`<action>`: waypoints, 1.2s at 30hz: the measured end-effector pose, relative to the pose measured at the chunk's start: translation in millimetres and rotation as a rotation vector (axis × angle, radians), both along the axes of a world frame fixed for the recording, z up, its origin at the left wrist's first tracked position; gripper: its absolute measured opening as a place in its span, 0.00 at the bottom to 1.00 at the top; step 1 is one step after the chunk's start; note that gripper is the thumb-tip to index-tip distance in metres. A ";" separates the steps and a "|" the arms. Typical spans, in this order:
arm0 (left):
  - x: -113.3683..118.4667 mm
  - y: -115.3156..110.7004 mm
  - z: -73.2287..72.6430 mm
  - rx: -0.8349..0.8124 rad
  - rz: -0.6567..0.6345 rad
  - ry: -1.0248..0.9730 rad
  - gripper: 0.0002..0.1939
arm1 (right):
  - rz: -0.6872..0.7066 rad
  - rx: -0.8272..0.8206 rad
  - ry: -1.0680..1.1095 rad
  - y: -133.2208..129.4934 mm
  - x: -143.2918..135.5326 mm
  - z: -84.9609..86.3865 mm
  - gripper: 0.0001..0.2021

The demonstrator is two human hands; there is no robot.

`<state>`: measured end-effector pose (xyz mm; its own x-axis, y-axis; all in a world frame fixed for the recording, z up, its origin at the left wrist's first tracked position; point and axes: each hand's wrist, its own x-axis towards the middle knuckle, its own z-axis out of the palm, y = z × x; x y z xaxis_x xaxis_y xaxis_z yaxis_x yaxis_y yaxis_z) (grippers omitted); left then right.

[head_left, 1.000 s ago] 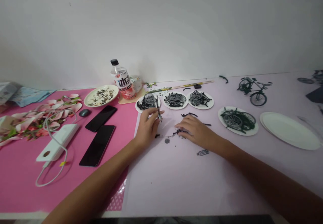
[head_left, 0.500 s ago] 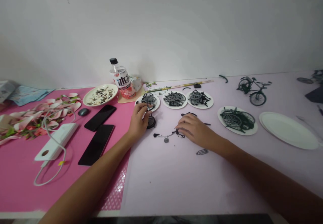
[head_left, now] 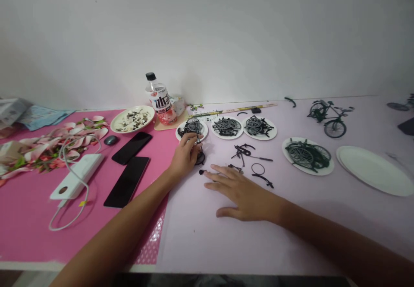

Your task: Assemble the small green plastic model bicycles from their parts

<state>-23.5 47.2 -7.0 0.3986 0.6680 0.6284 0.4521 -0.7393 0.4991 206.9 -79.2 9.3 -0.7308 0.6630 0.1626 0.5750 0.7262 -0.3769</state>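
My left hand is closed, its fingertips pinching a black model bicycle part with a wheel at its lower end. My fingers hide much of that part. My right hand is open and palm down, fingers spread over the pale tabletop. Small black parts show just beyond its fingers, one a small dark saddle-like piece. Loose black bicycle parts, a thin ring and a curved strip lie beyond and to the right of that hand.
Paper plates of black wheels and frames line the back. Another loaded plate, bare white plates and an assembled model bicycle are right. A drink bottle, bowl, phones and power bank are left.
My right hand has come nearer and opened, its fingers now spread above the small parts. The ring and curved strip now show on the table. My left hand keeps its hold.
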 end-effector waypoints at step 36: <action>13.3 -5.9 -0.7 0.112 0.039 0.147 0.14 | -0.017 0.041 -0.035 9.9 -8.6 -8.2 0.31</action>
